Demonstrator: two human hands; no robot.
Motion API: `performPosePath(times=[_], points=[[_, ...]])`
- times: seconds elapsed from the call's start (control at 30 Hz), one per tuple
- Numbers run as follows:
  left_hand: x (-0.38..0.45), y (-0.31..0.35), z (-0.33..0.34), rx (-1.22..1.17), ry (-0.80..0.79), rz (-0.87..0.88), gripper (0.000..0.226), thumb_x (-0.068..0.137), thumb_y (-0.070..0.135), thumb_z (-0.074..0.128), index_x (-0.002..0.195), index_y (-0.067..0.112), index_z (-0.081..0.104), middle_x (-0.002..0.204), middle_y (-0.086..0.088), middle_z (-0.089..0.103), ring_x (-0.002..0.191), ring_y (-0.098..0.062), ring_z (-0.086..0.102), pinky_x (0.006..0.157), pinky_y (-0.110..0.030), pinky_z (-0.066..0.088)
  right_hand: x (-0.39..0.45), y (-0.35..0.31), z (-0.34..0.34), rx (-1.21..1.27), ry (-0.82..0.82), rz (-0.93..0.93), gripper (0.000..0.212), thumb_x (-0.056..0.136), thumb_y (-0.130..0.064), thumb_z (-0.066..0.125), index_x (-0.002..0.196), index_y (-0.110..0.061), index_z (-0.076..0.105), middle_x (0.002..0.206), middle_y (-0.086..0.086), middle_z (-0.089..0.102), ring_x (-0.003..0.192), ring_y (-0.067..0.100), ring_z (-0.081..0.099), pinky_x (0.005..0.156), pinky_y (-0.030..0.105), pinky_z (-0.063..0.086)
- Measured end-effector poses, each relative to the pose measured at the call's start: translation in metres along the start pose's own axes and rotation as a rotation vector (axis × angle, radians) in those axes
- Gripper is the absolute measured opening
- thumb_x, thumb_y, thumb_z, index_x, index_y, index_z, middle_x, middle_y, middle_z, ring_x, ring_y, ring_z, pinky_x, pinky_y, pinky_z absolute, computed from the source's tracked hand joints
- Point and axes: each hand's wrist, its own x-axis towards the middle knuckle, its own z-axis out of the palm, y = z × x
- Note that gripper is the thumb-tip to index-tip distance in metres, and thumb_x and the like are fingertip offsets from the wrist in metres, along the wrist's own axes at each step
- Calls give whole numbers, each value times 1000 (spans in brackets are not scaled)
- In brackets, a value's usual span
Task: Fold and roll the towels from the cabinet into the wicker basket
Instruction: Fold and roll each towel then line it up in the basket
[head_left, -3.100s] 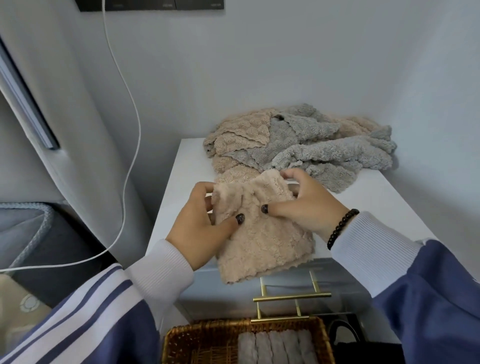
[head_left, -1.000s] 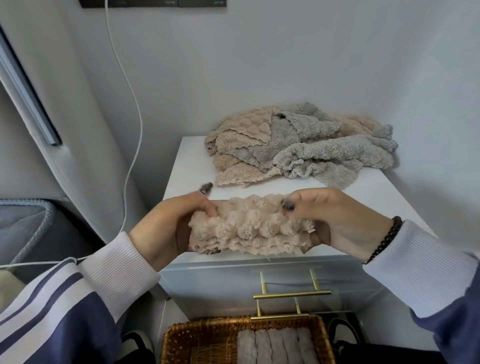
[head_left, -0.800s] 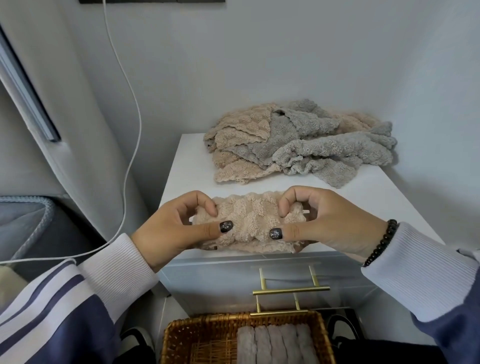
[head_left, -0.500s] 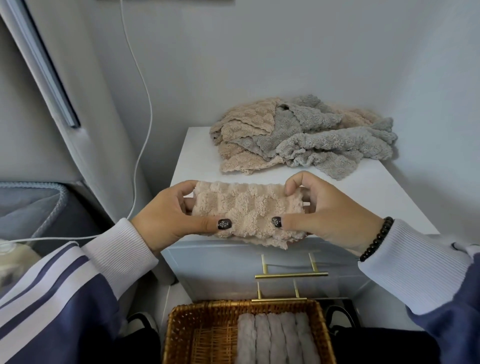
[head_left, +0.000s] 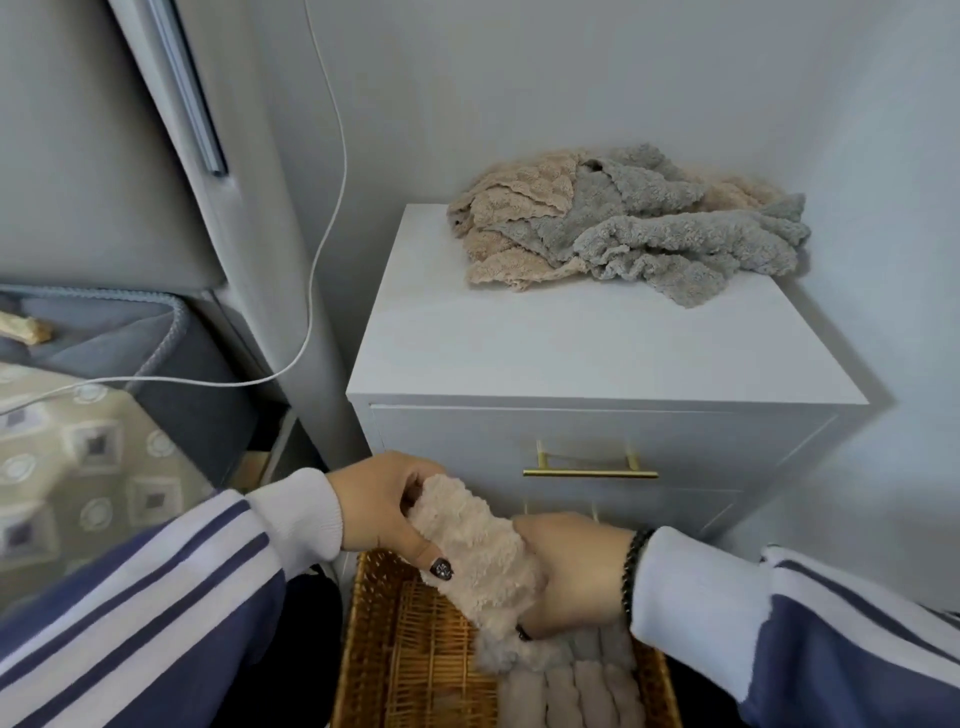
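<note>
white cabinet (head_left: 597, 353) | both hands grip rolled beige towel (head_left: 475, 551) over wicker basket (head_left: 415, 654)

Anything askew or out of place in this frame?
Nothing stands out. Both hands, left and right, hold the rolled beige towel over the wicker basket. The unfolded towel pile on the cabinet is expected.

both hands (head_left: 382, 506) grip rolled beige towel (head_left: 480, 553) | over wicker basket (head_left: 410, 660)

Head camera looks forward and down, close over the wicker basket (head_left: 395, 654).
</note>
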Motion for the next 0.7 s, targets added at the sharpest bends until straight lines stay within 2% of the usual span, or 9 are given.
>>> performPosePath(times=[0.07, 0.13, 0.23, 0.33, 0.4, 0.53, 0.6, 0.7], points=[[6, -24, 11, 83, 16, -45, 36, 59, 6, 89, 80, 24, 65, 78, 12, 70, 79, -7, 66, 75, -24, 52, 17, 7, 22, 14, -8, 52, 50, 80, -29, 71, 122, -18, 46, 115, 0, 55, 107, 22, 55, 87, 31, 48], [10, -46, 22, 191, 53, -109, 36, 61, 13, 89, 81, 27, 62, 80, 13, 68, 81, -8, 65, 76, -25, 51, 36, 19, 46, 36, -23, 97, 56, 78, -31, 72, 125, -20, 45, 121, 0, 54, 110, 23, 55, 92, 37, 50], [13, -67, 39, 392, 68, -220, 38, 64, 26, 85, 92, 30, 59, 92, 11, 64, 90, -13, 62, 82, -29, 51, 61, 34, 80, 42, -44, 128, 52, 77, -31, 69, 123, -24, 47, 115, 0, 56, 103, 24, 58, 86, 38, 53], [15, -79, 59, 555, 36, -263, 38, 68, 36, 78, 97, 31, 54, 94, 10, 58, 90, -15, 58, 76, -28, 47, 72, 40, 106, -29, -40, 106, 38, 83, -24, 61, 120, -21, 50, 112, 3, 58, 100, 27, 58, 82, 35, 52], [16, -88, 76, 627, 3, -291, 37, 71, 35, 72, 102, 30, 52, 99, 8, 59, 92, -16, 57, 75, -28, 48, 76, 46, 120, -44, -57, 132, 38, 86, -16, 57, 123, -19, 49, 115, 7, 59, 101, 29, 59, 85, 40, 53], [19, -112, 115, 784, -96, -322, 54, 77, 33, 65, 126, 28, 45, 121, 0, 57, 108, -24, 57, 88, -35, 49, 92, 58, 148, -185, -108, 107, 41, 87, -11, 53, 126, -18, 44, 118, 11, 58, 100, 33, 59, 80, 42, 54], [22, -122, 133, 878, -147, -302, 51, 79, 37, 61, 126, 24, 44, 126, -2, 54, 115, -28, 53, 93, -39, 44, 101, 61, 160, -266, -96, 62, 43, 86, -9, 55, 127, -16, 44, 118, 13, 58, 100, 34, 60, 79, 42, 54], [22, -134, 153, 878, -192, -347, 53, 81, 46, 56, 127, 23, 43, 126, -6, 55, 114, -32, 54, 94, -41, 41, 115, 62, 173, -348, -61, -9, 41, 86, -11, 58, 125, -13, 45, 120, 13, 56, 107, 34, 57, 79, 38, 46]])
